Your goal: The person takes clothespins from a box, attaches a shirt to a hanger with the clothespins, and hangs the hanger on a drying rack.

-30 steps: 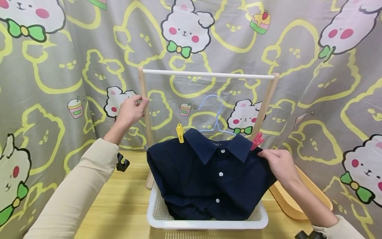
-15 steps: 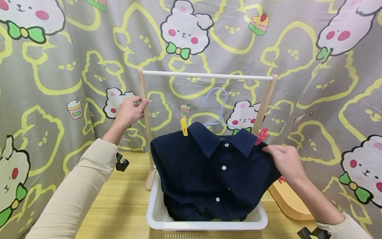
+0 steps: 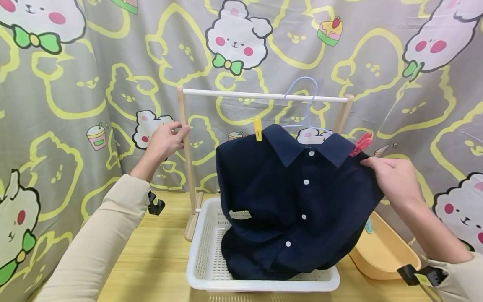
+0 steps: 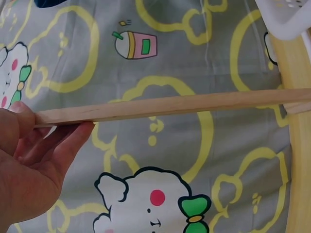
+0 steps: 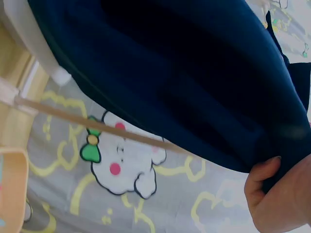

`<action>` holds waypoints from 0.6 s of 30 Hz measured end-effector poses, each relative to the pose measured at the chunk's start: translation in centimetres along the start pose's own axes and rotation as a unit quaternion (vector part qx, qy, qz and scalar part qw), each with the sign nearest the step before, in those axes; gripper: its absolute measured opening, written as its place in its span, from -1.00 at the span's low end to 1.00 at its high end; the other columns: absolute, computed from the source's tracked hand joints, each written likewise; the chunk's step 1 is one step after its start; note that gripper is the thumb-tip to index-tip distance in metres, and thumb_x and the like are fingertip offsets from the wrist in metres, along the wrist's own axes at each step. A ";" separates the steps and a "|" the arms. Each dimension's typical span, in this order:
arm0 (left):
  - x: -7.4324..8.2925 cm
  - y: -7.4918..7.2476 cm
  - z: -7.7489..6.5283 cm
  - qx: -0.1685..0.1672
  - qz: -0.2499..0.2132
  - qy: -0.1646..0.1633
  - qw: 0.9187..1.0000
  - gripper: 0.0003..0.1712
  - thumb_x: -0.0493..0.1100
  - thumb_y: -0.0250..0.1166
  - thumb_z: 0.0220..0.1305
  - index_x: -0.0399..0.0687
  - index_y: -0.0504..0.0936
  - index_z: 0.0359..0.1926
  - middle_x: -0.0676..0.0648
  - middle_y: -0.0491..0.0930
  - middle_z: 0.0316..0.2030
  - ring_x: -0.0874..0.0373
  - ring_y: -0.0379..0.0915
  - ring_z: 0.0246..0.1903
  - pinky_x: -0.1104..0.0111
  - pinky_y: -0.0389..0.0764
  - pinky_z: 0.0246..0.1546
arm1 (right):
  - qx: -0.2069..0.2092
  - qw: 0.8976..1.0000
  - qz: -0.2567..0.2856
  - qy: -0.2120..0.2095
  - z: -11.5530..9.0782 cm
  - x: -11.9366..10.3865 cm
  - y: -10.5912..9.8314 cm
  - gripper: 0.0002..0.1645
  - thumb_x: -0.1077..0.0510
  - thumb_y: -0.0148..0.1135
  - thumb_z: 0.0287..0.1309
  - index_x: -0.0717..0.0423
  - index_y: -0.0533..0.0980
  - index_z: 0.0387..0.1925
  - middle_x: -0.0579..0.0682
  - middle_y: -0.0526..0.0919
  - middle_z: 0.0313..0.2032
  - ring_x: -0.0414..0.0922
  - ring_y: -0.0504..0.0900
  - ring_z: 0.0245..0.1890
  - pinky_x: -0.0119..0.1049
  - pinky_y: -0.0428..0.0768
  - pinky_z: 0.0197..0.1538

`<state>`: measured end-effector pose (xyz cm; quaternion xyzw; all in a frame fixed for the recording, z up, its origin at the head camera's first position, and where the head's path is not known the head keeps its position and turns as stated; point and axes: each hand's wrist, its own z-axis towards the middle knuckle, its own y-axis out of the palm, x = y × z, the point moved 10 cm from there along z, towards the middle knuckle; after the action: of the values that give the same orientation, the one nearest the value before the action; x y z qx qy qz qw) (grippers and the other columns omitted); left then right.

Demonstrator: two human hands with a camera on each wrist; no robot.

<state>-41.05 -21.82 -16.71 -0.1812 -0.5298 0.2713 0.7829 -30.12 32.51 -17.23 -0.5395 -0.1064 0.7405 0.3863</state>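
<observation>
My right hand [image 3: 398, 178] pinches the shoulder of a navy button-up shirt [image 3: 271, 180], holding its upper part raised while the lower part hangs into a white basket [image 3: 196, 256]. Inside the collar is a blue wire hanger [image 3: 308, 115], its hook overlapping the rack's white rail [image 3: 241, 94] in the head view. A yellow clothespin [image 3: 258, 130] grips one shoulder and a red clothespin [image 3: 362, 144] the other. With thumb and fingers, my left hand [image 3: 167, 138] holds the left wooden post [image 4: 170, 105] of the rack. In the right wrist view the thumb [image 5: 267, 167] presses on the navy cloth.
The perforated basket stands on a wooden table [image 3: 151, 251] in front of the rack. To the right is a yellow tray [image 3: 381, 251] with a teal clothespin [image 3: 368, 225] in it. A cartoon-print curtain [image 3: 132, 42] closes off the back and both sides.
My right hand has lifted the shirt and hanger up and to the right, from below the rail to where the hook overlaps it. My left hand keeps its place on the post.
</observation>
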 end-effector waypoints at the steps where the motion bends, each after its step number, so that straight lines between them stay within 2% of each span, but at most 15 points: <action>1: 0.1 0.0 0.0 0.000 0.001 0.002 1.000 -0.50 0.13 0.07 0.55 -0.16 0.55 0.20 -0.40 0.63 0.05 -0.21 0.70 -0.03 0.00 0.61 0.13 | 0.004 1.000 -0.005 0.006 0.2 0.1 -0.5 -0.36 -0.27 0.13 0.36 -0.05 0.63 -0.75 -0.39 0.49 -0.73 -0.26 0.45 -0.51 -0.28 0.37 -0.41; 5: 0.2 0.0 0.0 -0.004 0.006 0.002 1.000 -0.48 0.15 0.07 0.55 -0.15 0.54 0.19 -0.40 0.63 0.04 -0.21 0.70 -0.02 0.00 0.59 0.16 | 0.013 0.999 -0.007 0.032 1.1 0.7 -2.1 -0.50 -0.27 0.15 0.32 -0.30 0.71 -0.69 -0.43 0.54 -0.72 -0.31 0.45 -0.50 -0.31 0.40 -0.39; 7: 0.1 0.0 -0.1 -0.008 0.005 -0.001 1.000 -0.48 0.16 0.06 0.55 -0.14 0.54 0.20 -0.39 0.62 0.05 -0.21 0.69 -0.01 -0.02 0.57 0.18 | 0.013 0.999 -0.005 0.050 1.5 1.1 -2.7 -0.52 -0.28 0.15 0.31 -0.43 0.68 -0.71 -0.39 0.54 -0.74 -0.30 0.45 -0.50 -0.28 0.40 -0.39; 12: 0.0 0.0 -0.2 -0.012 0.000 -0.004 1.000 -0.49 0.14 0.07 0.55 -0.15 0.53 0.22 -0.39 0.60 0.07 -0.23 0.67 0.02 -0.03 0.55 0.20 | 0.014 0.996 -0.002 0.084 2.2 2.3 -3.9 -0.53 -0.31 0.15 0.29 -0.71 0.53 -0.77 -0.46 0.55 -0.73 -0.35 0.46 -0.51 -0.28 0.42 -0.40; 15: 0.0 0.0 -0.2 -0.014 -0.003 -0.004 1.000 -0.48 0.14 0.07 0.55 -0.15 0.53 0.22 -0.39 0.60 0.08 -0.23 0.67 0.02 -0.05 0.52 0.22 | 0.022 0.994 -0.009 0.104 2.4 3.0 -4.5 -0.50 -0.32 0.14 0.28 -0.69 0.49 -0.82 -0.51 0.53 -0.74 -0.35 0.46 -0.53 -0.28 0.44 -0.42; 18: 0.1 0.0 -0.3 -0.016 -0.003 -0.004 1.000 -0.47 0.16 0.07 0.54 -0.13 0.53 0.23 -0.39 0.61 0.08 -0.23 0.68 0.01 -0.08 0.48 0.26 | 0.030 0.991 -0.023 0.126 2.5 3.8 -4.7 -0.43 -0.32 0.09 0.29 -0.49 0.54 -0.85 -0.43 0.51 -0.76 -0.28 0.43 -0.55 -0.23 0.42 -0.44</action>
<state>-40.81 -21.76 -16.79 -0.1910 -0.5380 0.2616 0.7783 -30.61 38.95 -16.21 -0.6137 -0.0468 0.6607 0.4297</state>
